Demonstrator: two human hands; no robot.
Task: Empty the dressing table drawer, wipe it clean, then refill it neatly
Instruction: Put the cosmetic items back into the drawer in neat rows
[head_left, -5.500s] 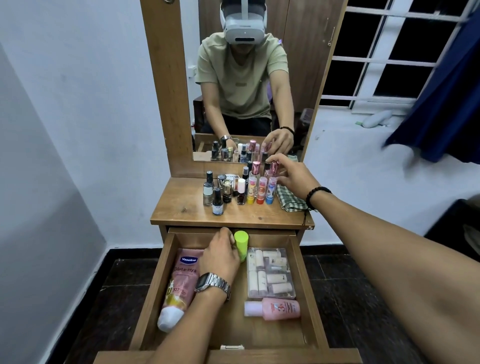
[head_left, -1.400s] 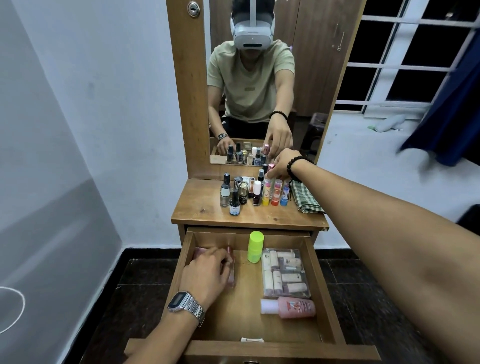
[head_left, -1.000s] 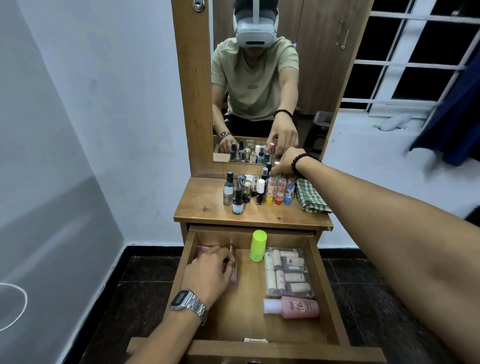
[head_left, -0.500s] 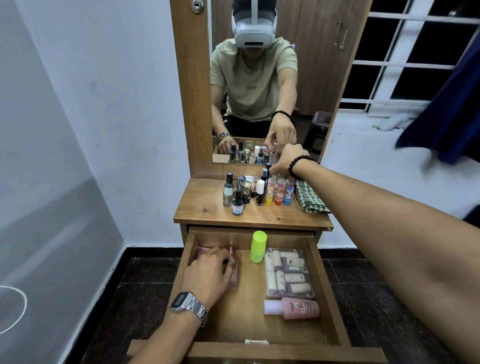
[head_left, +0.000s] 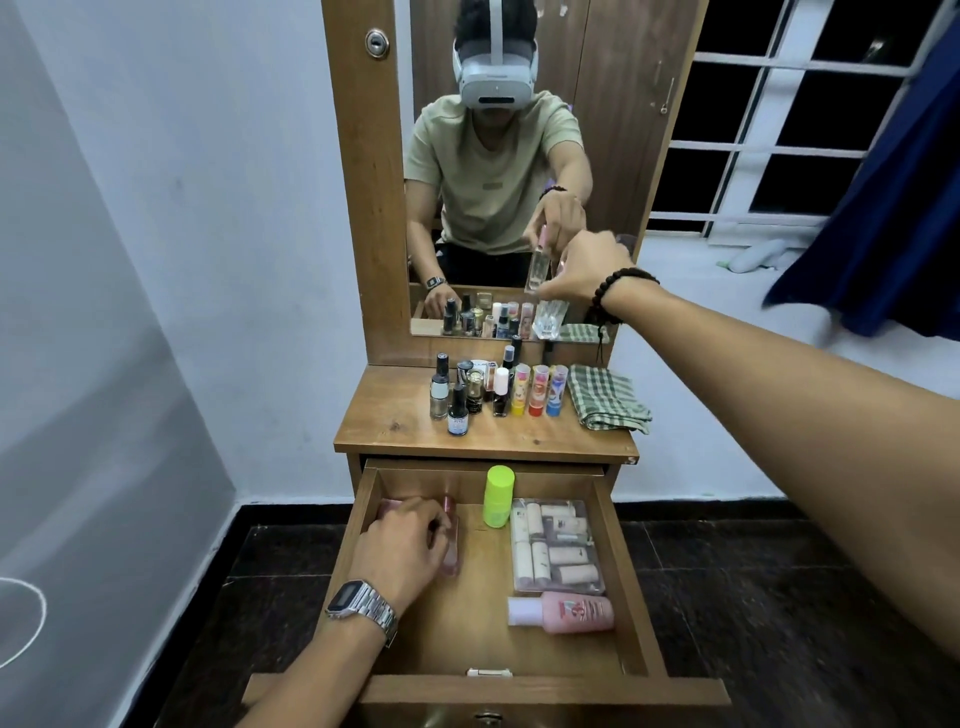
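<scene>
- Right hand (head_left: 587, 270) now sits raised above the tabletop bottles, lifted clear of the row it touched half a second ago; its fingers pinch a clear glass bottle (head_left: 549, 317) that hangs below the knuckles, in front of the mirror (head_left: 498, 156).
- Left hand (head_left: 410, 545) is unchanged: down in the drawer (head_left: 631, 571) at back left, fingers curled over a pink flat case (head_left: 451, 545), apparently holding it in place.
- Already in the drawer: green bottle (head_left: 497, 496) upright at the back, clear pouch of tubes (head_left: 556, 545) on the right, pink lotion bottle (head_left: 563, 613) lying in front of the pouch.
- On the tabletop (head_left: 395, 431): cluster of nail-polish bottles (head_left: 457, 400), three striped tubes (head_left: 537, 389), folded checked cloth (head_left: 605, 397) at right.
- Judgement: emptying and wiping look finished; refill is in progress, roughly a third done. Most small bottles are left to transfer, and the front left of the drawer lies bare.
</scene>
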